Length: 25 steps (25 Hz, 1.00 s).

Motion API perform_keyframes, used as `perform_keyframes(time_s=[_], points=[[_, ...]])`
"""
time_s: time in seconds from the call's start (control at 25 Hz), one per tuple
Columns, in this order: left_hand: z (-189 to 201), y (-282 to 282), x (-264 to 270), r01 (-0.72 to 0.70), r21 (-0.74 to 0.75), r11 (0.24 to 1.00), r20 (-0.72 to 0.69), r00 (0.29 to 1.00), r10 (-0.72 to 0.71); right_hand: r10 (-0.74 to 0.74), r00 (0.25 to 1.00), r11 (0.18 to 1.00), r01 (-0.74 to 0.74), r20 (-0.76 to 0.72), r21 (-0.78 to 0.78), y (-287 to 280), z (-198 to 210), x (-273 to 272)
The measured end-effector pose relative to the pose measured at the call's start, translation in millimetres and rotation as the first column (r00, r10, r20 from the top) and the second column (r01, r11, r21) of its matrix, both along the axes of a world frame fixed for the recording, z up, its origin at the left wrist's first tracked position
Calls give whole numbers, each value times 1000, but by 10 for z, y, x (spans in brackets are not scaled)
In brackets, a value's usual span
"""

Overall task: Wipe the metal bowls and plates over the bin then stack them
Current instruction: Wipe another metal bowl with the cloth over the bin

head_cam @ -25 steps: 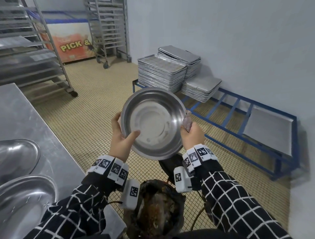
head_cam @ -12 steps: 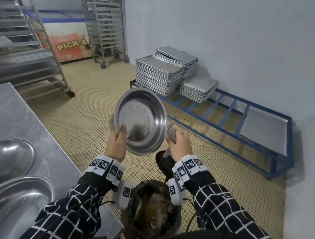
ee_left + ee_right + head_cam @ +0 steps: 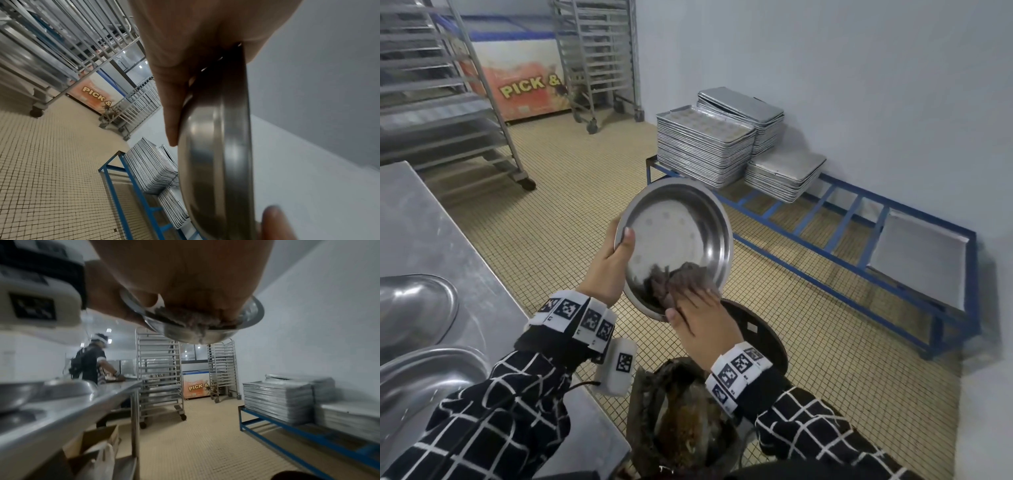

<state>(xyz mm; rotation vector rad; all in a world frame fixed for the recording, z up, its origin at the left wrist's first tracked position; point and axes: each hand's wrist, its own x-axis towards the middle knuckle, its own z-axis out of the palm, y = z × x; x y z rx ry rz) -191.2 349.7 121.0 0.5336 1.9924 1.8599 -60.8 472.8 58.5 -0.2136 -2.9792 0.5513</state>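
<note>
Three metal bowls [image 3: 678, 236], one cloth [image 3: 685, 277], one bin [image 3: 681, 421], three tray stacks [image 3: 702, 150], two wheeled racks [image 3: 599, 58]

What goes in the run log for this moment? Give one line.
wiping | left hand grips bowl rim | right hand presses cloth inside | above bin

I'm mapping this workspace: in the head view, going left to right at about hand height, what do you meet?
Steel counter → left hand gripping the round metal bowl → right hand pressing a grey rag into it → blue metal floor rack → flat metal tray leaning on it.
</note>
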Motion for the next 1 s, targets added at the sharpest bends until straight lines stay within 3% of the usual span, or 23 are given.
perform_keyframes(time_s=[0.08, 0.2, 0.28, 0.36, 0.44, 0.56, 0.68, 0.76, 0.84, 0.92, 1.0], points=[[-20, -19, -26, 10, 0, 1000, -6, 1000, -10, -29, 999, 999, 28, 30, 23, 69, 4, -35], [65, 15, 19, 23, -36, 999, -45, 999, -24, 48, 986, 958, -91, -159, -273, -159, 104, -81], [164, 51, 53, -2, -48, 999, -90, 996, -2, 20, 973, 910, -112, -229, -399, -260, 177, -69], [227, 58, 72, -13, 3, 1000, -95, 995, 13, -6, 975, 954, -61, -223, -292, -191, 208, -46], [225, 29, 62, 11, 79, 997, -80, 997, -4, -3, 996, 999, -1, -95, -42, -13, 180, -8], [148, -21, 69, 27, 30, 999, -67, 997, -25, -133, 982, 955, 89, 138, 284, 318, 102, -12], [73, 12, 102, 67, -73, 995, -54, 996, -71, -265, 962, 904, 222, 70, 365, 637, 66, -112], [56, 22, 108, 77, -132, 988, -32, 996, -82, -291, 955, 931, 297, -62, 213, 749, 136, -158], [60, 3, 87, 90, -155, 984, 71, 994, -79, -328, 931, 944, 318, -159, -85, 785, 272, -157], [59, -36, 69, 122, -135, 983, 181, 979, -97, -412, 892, 883, 340, -186, -322, 834, 428, -132], [66, -70, 63, 152, -113, 982, 228, 966, -124, -499, 859, 764, 371, -118, -528, 884, 549, -104]])
